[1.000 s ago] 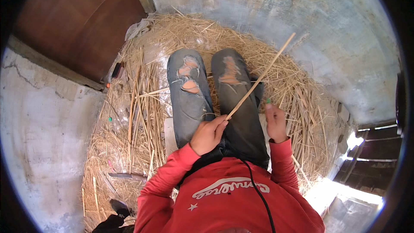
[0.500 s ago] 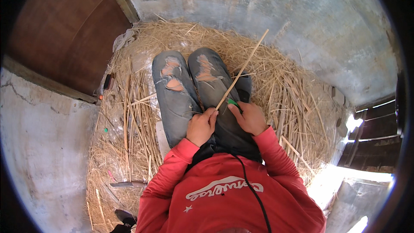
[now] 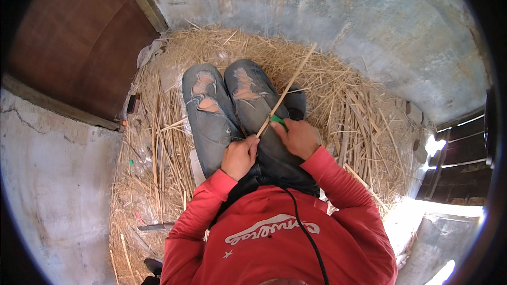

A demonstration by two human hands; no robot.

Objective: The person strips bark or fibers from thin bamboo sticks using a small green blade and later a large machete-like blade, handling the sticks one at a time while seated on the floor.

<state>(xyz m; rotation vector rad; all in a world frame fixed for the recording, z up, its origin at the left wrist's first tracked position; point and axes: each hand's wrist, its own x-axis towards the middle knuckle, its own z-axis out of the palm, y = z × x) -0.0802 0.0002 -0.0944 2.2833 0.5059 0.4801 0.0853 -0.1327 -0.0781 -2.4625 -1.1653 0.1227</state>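
My left hand (image 3: 239,157) is closed on the lower end of a long, thin bamboo strip (image 3: 292,83). From there the strip slants up and to the right, over my right thigh and past the knee. My right hand (image 3: 300,139) is closed around a small green object (image 3: 278,121), and its thumb lies against the strip. Most of the green thing is hidden in the palm, so its kind cannot be made out. Under both hands are my legs in torn grey jeans (image 3: 211,132).
Split strips (image 3: 346,121) lie piled on the right, with more strips (image 3: 163,148) at the left. Fine shavings (image 3: 211,42) cover the floor. A flat blade-like tool (image 3: 153,227) lies lower left. A wall (image 3: 338,10) and a brown door (image 3: 90,37) bound the space.
My right hand has shifted slightly up and left, bringing the green object against the strip. My left hand has moved a little down and left, and the strip's far end has dropped left.
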